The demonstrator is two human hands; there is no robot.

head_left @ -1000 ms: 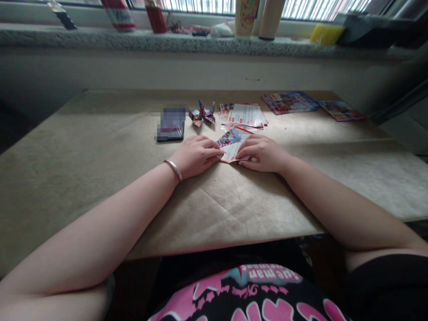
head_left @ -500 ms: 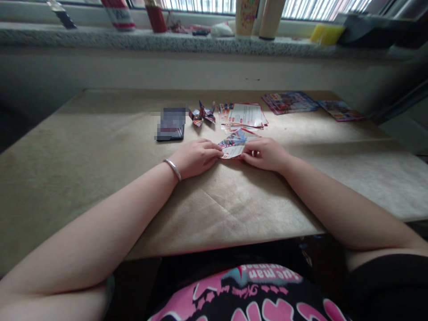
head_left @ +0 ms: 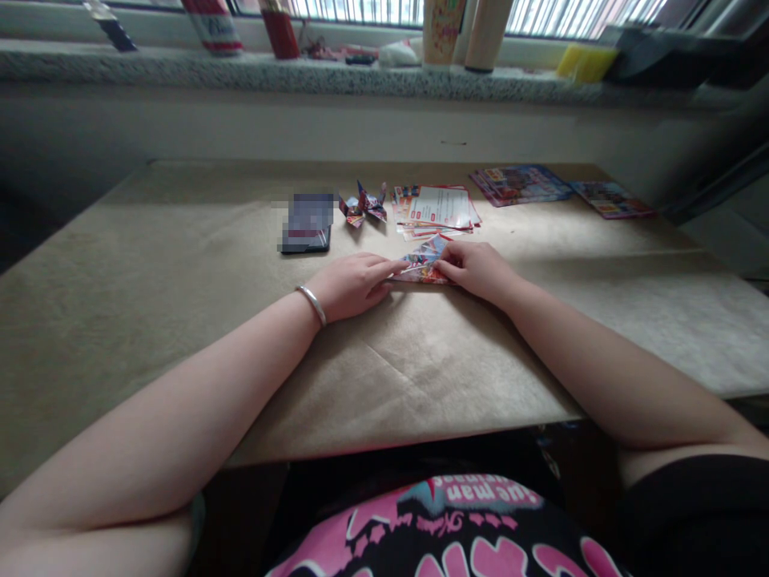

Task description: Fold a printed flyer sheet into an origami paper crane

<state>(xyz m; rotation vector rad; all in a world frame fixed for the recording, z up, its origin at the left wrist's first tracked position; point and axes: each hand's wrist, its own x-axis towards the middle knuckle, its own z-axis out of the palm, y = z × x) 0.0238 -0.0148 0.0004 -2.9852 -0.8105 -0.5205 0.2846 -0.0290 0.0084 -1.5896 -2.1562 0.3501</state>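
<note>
Right hand (head_left: 477, 271) pinches the paper (head_left: 424, 255) at its right side; the left hand (head_left: 356, 282) touches its left corner, whether clamping or merely pressing I cannot tell. It lies on the table (head_left: 384, 377) near the sheets (head_left: 441, 207), partly folded; shaping seems left, beside two seemingly finished figures (head_left: 354, 213).
</note>
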